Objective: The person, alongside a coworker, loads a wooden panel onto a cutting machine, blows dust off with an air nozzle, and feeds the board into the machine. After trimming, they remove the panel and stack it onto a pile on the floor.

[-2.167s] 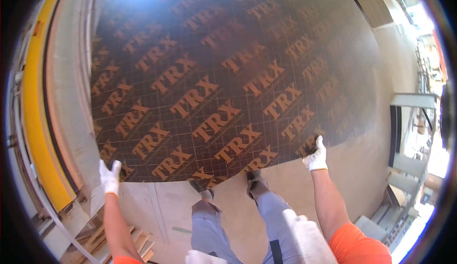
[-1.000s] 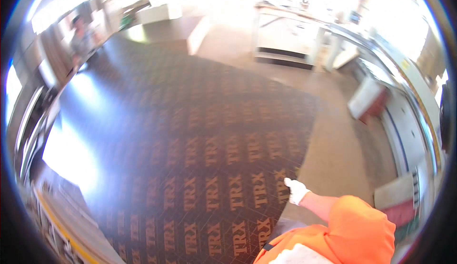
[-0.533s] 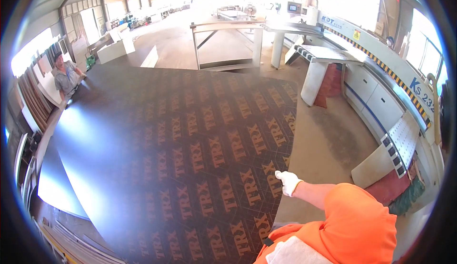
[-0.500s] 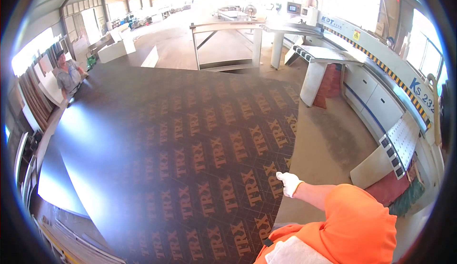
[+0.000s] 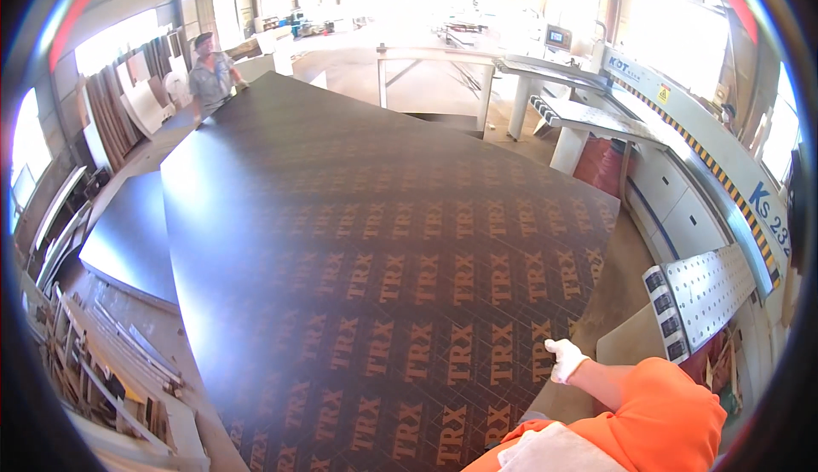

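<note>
A large dark brown film-faced plywood sheet [image 5: 409, 216], printed all over with rows of lighter lettering, stretches from the lower edge far into the view. My right hand [image 5: 564, 361], in a white glove, grips its right edge; the fingers under the sheet are hidden. An orange sleeve [image 5: 673, 417] covers my upper right arm. My left hand does not show. At the far left corner of the sheet a co-worker [image 5: 213, 80] in a cap and grey shirt has both hands at its edge.
More dark sheets [image 5: 132, 238] lie lower, to the left. Wood offcuts [image 5: 128, 370] are piled at the lower left. To the right stands a long saw machine [image 5: 707, 148] with a striped beam and a perforated side table [image 5: 707, 293]. A metal frame [image 5: 434, 54] stands beyond the sheet.
The sheet has swung and shifted to the right over the floor, uncovering more of the lower sheets. My right hand still grips its edge. The co-worker appears farther right in view.
</note>
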